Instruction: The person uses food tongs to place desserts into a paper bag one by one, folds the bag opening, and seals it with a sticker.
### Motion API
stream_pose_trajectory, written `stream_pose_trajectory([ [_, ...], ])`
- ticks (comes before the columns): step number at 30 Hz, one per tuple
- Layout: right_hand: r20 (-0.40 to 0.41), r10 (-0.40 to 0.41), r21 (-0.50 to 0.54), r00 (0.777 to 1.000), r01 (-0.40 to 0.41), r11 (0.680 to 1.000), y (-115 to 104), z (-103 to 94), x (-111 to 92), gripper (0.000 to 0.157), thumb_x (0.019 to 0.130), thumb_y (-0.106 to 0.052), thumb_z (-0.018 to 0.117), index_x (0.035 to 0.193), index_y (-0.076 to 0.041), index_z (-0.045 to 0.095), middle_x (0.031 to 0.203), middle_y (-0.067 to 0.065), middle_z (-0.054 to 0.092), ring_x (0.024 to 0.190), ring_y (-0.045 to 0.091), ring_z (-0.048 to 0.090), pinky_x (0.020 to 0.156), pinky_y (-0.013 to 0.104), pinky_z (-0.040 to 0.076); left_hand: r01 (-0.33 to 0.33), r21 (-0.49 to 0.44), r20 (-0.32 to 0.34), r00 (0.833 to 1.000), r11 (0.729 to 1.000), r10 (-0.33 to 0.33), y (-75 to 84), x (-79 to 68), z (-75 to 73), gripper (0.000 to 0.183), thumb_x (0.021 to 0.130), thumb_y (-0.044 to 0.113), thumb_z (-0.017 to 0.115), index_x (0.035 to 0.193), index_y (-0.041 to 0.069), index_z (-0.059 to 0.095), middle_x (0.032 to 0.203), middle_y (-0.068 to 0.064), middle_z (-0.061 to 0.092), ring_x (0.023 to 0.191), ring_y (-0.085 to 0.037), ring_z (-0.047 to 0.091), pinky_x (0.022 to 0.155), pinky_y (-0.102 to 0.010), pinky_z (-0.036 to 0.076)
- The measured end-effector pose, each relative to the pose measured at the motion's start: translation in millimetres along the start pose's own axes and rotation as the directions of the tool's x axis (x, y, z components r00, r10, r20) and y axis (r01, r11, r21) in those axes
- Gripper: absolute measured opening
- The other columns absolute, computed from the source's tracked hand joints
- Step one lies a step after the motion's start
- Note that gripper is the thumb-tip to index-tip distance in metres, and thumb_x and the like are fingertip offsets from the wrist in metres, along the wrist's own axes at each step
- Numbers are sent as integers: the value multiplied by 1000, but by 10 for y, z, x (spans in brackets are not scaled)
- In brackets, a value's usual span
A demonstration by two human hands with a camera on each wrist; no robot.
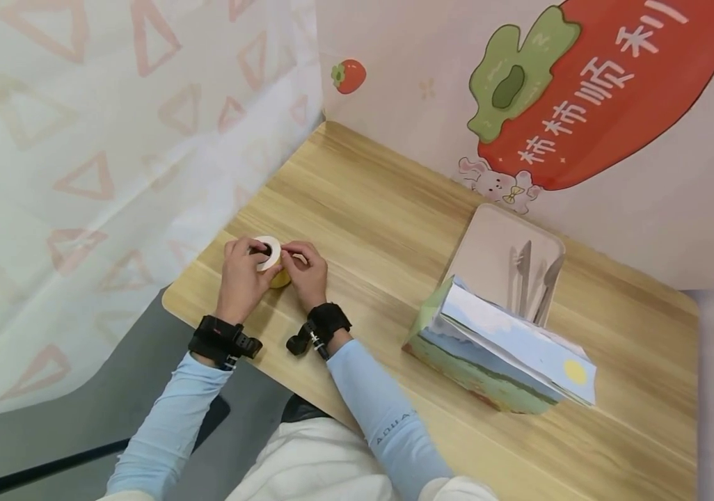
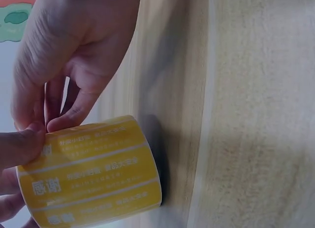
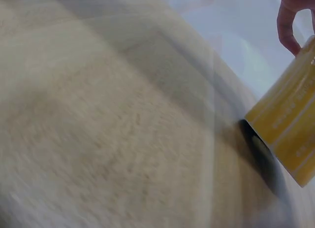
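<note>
A roll of yellow labels [image 1: 280, 280] with white print and a white end face is held over the left corner of the table. My left hand [image 1: 241, 275] grips it, fingers at the core hole and thumb [image 2: 22, 145] on the printed side. At the roll's upper rim, my right hand [image 1: 309, 275] has its thumb and curled fingers pinching the edge of the labels. In the right wrist view the roll [image 3: 290, 124] leans, with a dark shadow under its lower edge. Whether it touches the table cannot be told.
To the right on the wooden table [image 1: 363, 223] stands a paper box [image 1: 482, 369] with a printed landscape and a raised lid flap. Behind it lies a pale tray [image 1: 488, 243] holding a knife [image 1: 525, 278] and other cutlery. Printed curtains border the table at the left and back.
</note>
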State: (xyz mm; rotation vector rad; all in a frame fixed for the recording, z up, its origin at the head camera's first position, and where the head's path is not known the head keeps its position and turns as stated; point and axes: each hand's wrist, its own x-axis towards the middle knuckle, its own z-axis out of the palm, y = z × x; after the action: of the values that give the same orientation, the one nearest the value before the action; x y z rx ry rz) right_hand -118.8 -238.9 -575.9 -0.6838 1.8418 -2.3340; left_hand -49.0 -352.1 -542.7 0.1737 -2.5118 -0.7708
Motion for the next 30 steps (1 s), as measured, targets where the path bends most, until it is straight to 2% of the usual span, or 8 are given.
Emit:
stream_pose_trajectory([
  [3, -50, -5, 3, 999, 5, 1000, 22, 37, -73, 17, 91, 4, 65, 103, 16, 68, 109, 32, 62, 103, 27, 65, 91, 39, 57, 11, 0, 8, 1000, 1000, -11, 1, -24, 12, 25, 77, 6, 83, 90, -13, 74, 106, -22, 61, 108, -44, 47, 95, -52, 42],
  [10, -148, 8, -46, 989, -15, 999, 47, 126, -269, 18, 93, 0, 64, 102, 14, 70, 112, 29, 66, 107, 24, 67, 89, 32, 58, 15, 90, 36, 999, 996, -18, -14, -121, 46, 21, 79, 10, 83, 89, -7, 75, 104, -15, 66, 117, -40, 48, 72, -62, 48],
  [15, -197, -39, -112, 980, 17, 994, 7, 171, -286, 18, 94, -1, 63, 103, 12, 71, 111, 27, 68, 105, 26, 69, 87, 35, 58, -18, 123, 42, 999, 992, 13, -24, -121, 59, 21, 80, 9, 81, 92, -6, 74, 107, -16, 68, 121, -39, 49, 69, -62, 50],
  [23, -245, -75, -180, 967, 31, 983, 23, 198, -268, 16, 93, -1, 64, 101, 9, 73, 108, 23, 71, 102, 27, 70, 83, 29, 59, -39, 150, 60, 998, 988, 30, 11, -80, 54, 19, 82, 9, 80, 93, -6, 75, 108, -16, 70, 121, -39, 51, 68, -60, 52],
  [28, -245, -78, -197, 966, 29, 980, 2, 163, -237, 17, 94, -1, 64, 102, 10, 73, 107, 24, 72, 101, 29, 71, 82, 27, 59, -60, 161, 47, 997, 985, 53, 33, -57, 61, 20, 81, 11, 80, 92, -5, 76, 107, -16, 71, 120, -39, 52, 69, -59, 53],
  [30, -218, -89, -185, 972, 48, 982, -45, 136, -244, 18, 93, 1, 64, 104, 13, 72, 109, 28, 70, 102, 31, 70, 82, 28, 59, -56, 150, 45, 998, 987, 49, 41, -52, 65, 19, 81, 10, 81, 92, -5, 75, 107, -16, 71, 120, -39, 51, 72, -59, 52],
])
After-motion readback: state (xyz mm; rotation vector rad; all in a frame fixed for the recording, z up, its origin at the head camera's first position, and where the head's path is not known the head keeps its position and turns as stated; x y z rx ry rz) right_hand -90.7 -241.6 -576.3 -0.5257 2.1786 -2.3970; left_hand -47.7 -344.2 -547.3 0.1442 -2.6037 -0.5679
